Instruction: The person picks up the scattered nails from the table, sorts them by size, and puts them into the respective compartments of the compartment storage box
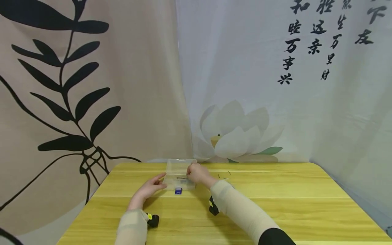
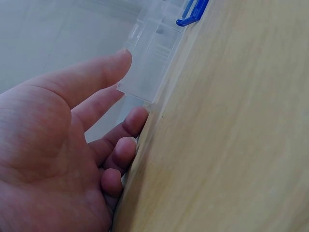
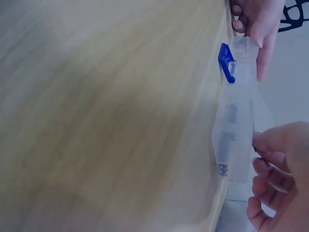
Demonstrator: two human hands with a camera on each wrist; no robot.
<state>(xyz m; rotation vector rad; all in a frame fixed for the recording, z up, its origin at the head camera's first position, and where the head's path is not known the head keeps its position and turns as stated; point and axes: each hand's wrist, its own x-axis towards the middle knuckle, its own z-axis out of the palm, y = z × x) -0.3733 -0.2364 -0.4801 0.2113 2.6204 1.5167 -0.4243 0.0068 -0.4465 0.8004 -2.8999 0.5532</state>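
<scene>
A clear plastic box [image 1: 179,185] stands on the table with its lid raised at the back and a blue latch [image 1: 178,191] at its front. My left hand [image 1: 150,188] is at the box's left end, thumb and index finger extended against it, the other fingers loosely bent in the left wrist view. Above the right part of the box, my right hand [image 1: 198,173] pinches a thin dark rod [image 1: 182,178] between thumb and index finger; most of it is hidden in the right wrist view. Small metal pieces [image 3: 222,169] show through the box wall.
Several thin rods [image 1: 226,178] lie on the wooden table [image 1: 275,204] to the right of the box. Behind the table's far edge hangs a printed curtain [image 1: 147,85]. Each wrist carries a small black camera [image 1: 213,206].
</scene>
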